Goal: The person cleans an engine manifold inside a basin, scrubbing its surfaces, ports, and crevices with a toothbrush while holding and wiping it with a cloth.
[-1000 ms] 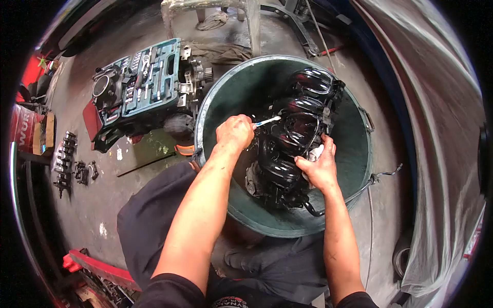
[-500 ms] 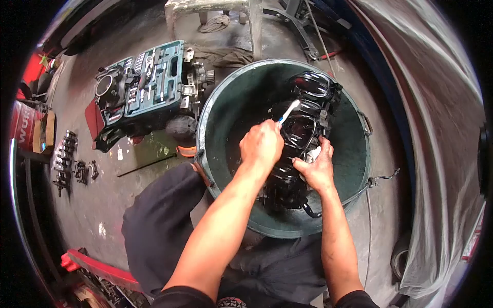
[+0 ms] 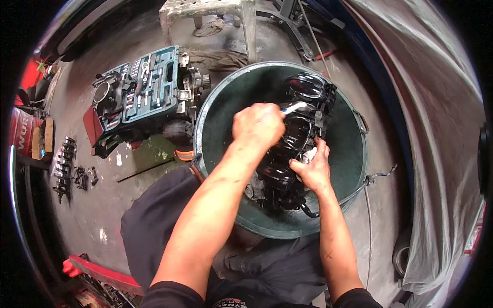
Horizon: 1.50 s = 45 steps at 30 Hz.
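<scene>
A glossy, wet-looking black engine part with rounded runners, like an intake manifold [image 3: 298,134], stands tilted in a big dark green tub [image 3: 233,77]. My left hand [image 3: 258,124] is closed around a slim white and blue toothbrush [image 3: 295,108], its far end over the upper runners. My right hand [image 3: 314,167] grips the manifold's right side, thumb on the near face and fingers along the edge. Something whitish [image 3: 309,155], perhaps a rag, shows between that thumb and fingers. A greyish crumpled thing [image 3: 254,187] lies low in the tub, partly hidden by my left forearm.
An open teal socket set case [image 3: 167,77] rests on an engine block left of the tub. A crankshaft [image 3: 63,167] and small metal parts [image 3: 81,177] lie on the floor. A worn stool [image 3: 205,7] stands behind; plastic sheeting [image 3: 436,128] hangs at right.
My left hand has moved slightly up and left with the toothbrush, which now lies at a flatter angle. My right hand keeps its hold on the manifold. The view has shifted a little.
</scene>
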{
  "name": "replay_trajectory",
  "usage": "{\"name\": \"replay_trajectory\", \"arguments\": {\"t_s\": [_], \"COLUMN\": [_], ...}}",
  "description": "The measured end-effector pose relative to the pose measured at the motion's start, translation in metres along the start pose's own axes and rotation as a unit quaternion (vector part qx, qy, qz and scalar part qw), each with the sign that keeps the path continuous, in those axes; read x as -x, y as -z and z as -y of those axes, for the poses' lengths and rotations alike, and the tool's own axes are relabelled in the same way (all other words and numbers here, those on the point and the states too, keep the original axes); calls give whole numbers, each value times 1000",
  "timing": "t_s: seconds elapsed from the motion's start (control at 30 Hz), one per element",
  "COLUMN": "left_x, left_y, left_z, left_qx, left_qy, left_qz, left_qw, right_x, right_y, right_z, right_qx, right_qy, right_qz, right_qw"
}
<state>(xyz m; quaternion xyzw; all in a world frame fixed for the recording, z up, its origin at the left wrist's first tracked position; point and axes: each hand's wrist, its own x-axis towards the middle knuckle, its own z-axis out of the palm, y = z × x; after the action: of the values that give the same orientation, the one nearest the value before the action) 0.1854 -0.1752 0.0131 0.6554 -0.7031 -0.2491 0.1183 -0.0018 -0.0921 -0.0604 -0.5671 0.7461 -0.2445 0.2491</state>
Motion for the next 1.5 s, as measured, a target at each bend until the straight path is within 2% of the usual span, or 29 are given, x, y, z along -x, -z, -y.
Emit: {"name": "replay_trajectory", "arguments": {"t_s": [0.03, 0.1, 0.17, 0.3, 0.43, 0.47, 0.57, 0.63, 0.7, 0.83, 0.87, 0.9, 0.97, 1.03, 1.07, 1.1, 1.13, 1.17, 1.23, 1.3, 1.33, 1.37, 1.43, 1.5], "left_x": [-6, -30, -45, -48, -39, -43, -52, -40, -26, 9, 19, 26, 30, 23, 20, 7, 6, 3, -4, -9, -14, -15, -13, -10], "left_y": [3, -7, 4, 26, 29, 16, 0, -19, -70, -153, -174, -193, -137, -109, -79, -72, -44, -22, 14, 26, 17, 6, 6, 5], "left_z": [-12, -12, 2, 23, -2, 4, 49, 98, 128, 136, 144, 150, 109, 105, 95, 108, 93, 79, 44, 12, 4, -3, 0, 16], "left_qx": [-25, -83, -47, -119, -85, -55, -40, -21, -28, -42, -57, -120, -73, -10, 32, 47, 99, 161, 224, 223, 127, 106, 83, 95], "left_qy": [-25, -54, -40, 15, -59, -47, 72, 93, 150, 179, 165, 168, 185, 176, 157, 76, 22, 0, 9, -21, -91, -140, -156, -121], "left_qz": [33, 23, 103, 62, 69, 69, 62, 35, -12, 68, 108, 188, 154, 28, 7, -52, -99, -93, -4, 70, 67, 53, 55, 44], "left_qw": [999, 995, 993, 991, 992, 995, 995, 995, 988, 981, 979, 960, 968, 984, 987, 995, 990, 983, 975, 972, 985, 983, 983, 987], "right_x": [-2, 0, 0, 1, 0, 1, 0, 0, -1, 4, 4, 2, 1, 0, 0, 1, 2, 3, 3, 2, 3, 4, 3, 4], "right_y": [0, -2, -4, 0, -3, -4, -1, 0, 2, 2, 1, 1, 1, 3, 3, 4, 5, 7, 8, 5, 6, 8, 8, 12], "right_z": [2, 2, -5, -2, 2, 0, 1, -5, -4, -2, -3, -3, -7, -6, -6, -4, -1, 1, 2, 0, 0, 1, 3, 1], "right_qx": [4, 13, 10, 5, 9, 14, 5, -4, -7, 2, -3, -8, -8, 2, -1, -5, -9, -11, -12, -6, -7, -9, -13, -21], "right_qy": [2, 1, 15, 6, 18, 24, 18, 13, 13, 6, 4, 3, -2, 0, 0, -6, -12, -16, -21, -20, -24, -27, -29, -33], "right_qz": [-2, -2, 0, -4, -8, -10, -5, -2, -8, -4, -3, -3, -3, -7, -6, -1, 4, 7, 11, 10, 11, 12, 17, 18], "right_qw": [1000, 1000, 1000, 1000, 1000, 1000, 1000, 1000, 1000, 1000, 1000, 1000, 1000, 1000, 1000, 1000, 1000, 1000, 1000, 1000, 1000, 1000, 999, 999]}}
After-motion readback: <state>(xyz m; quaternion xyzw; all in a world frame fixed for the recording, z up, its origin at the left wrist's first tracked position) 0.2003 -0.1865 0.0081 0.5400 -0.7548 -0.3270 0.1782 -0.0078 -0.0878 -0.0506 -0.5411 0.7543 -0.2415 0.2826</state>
